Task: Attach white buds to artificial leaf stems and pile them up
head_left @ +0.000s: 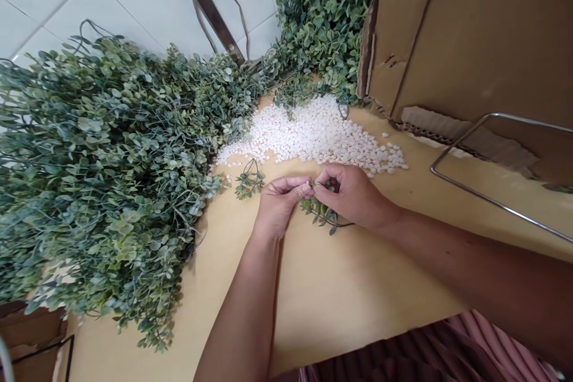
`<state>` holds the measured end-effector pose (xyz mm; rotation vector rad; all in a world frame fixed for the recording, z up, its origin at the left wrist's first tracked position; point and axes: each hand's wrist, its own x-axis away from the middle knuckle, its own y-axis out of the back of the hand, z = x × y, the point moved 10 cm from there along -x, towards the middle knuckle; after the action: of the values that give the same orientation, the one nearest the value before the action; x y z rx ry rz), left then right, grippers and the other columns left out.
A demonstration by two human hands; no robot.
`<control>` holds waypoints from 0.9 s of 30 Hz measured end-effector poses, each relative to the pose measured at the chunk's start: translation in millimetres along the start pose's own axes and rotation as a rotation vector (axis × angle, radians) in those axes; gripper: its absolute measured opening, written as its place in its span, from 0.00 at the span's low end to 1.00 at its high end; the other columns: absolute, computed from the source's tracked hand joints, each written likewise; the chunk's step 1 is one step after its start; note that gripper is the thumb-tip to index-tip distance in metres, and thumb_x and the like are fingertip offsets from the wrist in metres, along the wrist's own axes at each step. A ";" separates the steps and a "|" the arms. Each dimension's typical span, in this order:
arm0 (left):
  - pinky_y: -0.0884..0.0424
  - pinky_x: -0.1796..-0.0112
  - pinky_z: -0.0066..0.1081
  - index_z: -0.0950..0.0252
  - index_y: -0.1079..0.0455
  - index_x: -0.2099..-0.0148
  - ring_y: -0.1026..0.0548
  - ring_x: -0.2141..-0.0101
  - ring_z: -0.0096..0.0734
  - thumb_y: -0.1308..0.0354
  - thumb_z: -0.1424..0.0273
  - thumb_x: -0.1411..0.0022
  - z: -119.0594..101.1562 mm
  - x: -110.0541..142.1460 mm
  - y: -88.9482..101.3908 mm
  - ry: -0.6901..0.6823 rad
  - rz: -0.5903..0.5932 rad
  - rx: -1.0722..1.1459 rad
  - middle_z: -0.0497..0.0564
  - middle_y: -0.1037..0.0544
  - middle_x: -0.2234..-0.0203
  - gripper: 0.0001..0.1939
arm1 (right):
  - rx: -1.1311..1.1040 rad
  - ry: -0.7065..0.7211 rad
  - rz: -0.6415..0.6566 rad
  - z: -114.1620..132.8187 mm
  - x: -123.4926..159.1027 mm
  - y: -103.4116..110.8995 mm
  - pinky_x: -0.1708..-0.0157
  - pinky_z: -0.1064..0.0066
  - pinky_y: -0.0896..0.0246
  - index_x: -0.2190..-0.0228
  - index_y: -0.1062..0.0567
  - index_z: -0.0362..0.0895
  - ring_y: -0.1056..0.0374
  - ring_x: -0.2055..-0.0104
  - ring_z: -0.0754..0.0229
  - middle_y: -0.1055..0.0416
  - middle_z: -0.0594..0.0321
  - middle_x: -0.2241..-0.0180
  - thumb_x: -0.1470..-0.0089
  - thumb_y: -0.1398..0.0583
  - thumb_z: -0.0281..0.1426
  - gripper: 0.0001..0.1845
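My left hand (283, 203) is closed in a pinch, with a small pale bit at its fingertips that looks like one of the white beads. Right beside it, almost touching, my right hand (351, 194) pinches a sprig of artificial green leaves (320, 210), whose leaves and dark stem hang below the fingers. The fingers partly hide where the sprig and the pale bit meet. Just beyond both hands spreads a pile of small white beads (304, 131). Another short leaf sprig (249, 180) lies on the table to the left of my left hand.
A large heap of artificial greenery (120, 155) covers the left side, and a second one (326, 12) rises at the back. On the right stand a cardboard box (483, 36) and a bent metal wire frame (465, 185). A dark strap-like bar (210, 12) leans against the white tiles.
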<state>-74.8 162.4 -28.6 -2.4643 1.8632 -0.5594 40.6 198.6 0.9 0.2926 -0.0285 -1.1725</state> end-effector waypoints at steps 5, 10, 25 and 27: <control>0.31 0.73 0.23 0.67 0.24 0.77 0.30 0.80 0.19 0.27 0.69 0.71 1.0 -0.9 -2.8 -0.002 0.011 -0.037 0.47 0.23 0.83 0.14 | -0.023 -0.023 -0.009 -1.8 -0.1 0.4 0.82 0.76 0.51 0.85 0.34 0.42 0.46 0.82 0.70 0.38 0.69 0.85 0.60 0.43 0.25 0.07; 0.31 0.72 0.24 0.66 0.23 0.73 0.29 0.79 0.20 0.28 0.67 0.67 1.0 -2.3 -4.4 -0.015 0.022 -0.032 0.47 0.22 0.82 0.14 | -0.092 -0.072 0.024 -6.4 -4.4 -2.3 0.81 0.76 0.49 0.83 0.32 0.41 0.45 0.81 0.69 0.38 0.69 0.85 0.59 0.43 0.26 0.05; 0.34 0.69 0.26 0.66 0.24 0.71 0.30 0.74 0.26 0.39 0.76 0.53 -24.7 6.0 2.2 -0.218 0.077 -0.629 0.49 0.24 0.77 0.04 | -0.607 -0.190 0.184 -1.4 -6.1 -7.7 0.71 0.71 0.38 0.83 0.31 0.42 0.35 0.75 0.64 0.32 0.65 0.81 0.59 0.38 0.37 0.12; 0.34 0.70 0.27 0.67 0.25 0.73 0.30 0.74 0.26 0.39 0.74 0.53 -22.3 4.4 3.5 -0.200 0.077 -0.577 0.50 0.24 0.76 0.02 | -0.682 -0.166 0.285 9.4 -5.3 -9.4 0.70 0.70 0.39 0.88 0.32 0.43 0.35 0.75 0.63 0.32 0.63 0.82 0.57 0.40 0.43 0.19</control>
<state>-83.3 161.9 -7.3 -2.6022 2.2598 0.2666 28.4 198.1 8.4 -0.4006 0.1769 -0.8599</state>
